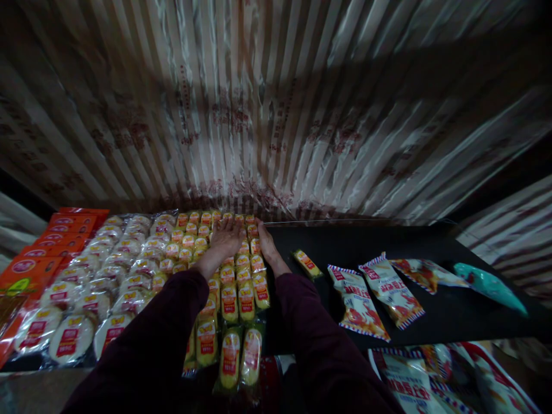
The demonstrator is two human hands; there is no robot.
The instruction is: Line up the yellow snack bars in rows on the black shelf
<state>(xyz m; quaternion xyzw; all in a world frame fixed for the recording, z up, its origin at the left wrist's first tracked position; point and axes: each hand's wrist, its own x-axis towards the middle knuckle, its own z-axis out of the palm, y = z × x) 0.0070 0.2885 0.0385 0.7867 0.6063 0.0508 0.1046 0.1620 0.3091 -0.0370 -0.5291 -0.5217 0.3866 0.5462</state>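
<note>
My left hand (227, 237) lies flat, palm down, on the far rows of small yellow cakes in clear wrappers (229, 299) with red labels. Its fingers are stretched out over the packs. At the right edge of these rows, my right hand (267, 244) stands on its side, its palm against the outermost packs and its fingers pointing to the back. Neither hand grips a pack. The cakes lie in close columns on a black table (310, 322); at the front, two packs (251, 355) stick out past the others, between my forearms.
Round white wrapped biscuits (92, 303) fill columns on the left, with orange packets (30, 267) beyond them. One yellow pack (307, 263) lies apart on the right, near several white-and-red snack bags (359, 302) and a teal packet (489, 284). Lower right, a container holds more bags (409, 382). A striped curtain (241, 115) hangs behind.
</note>
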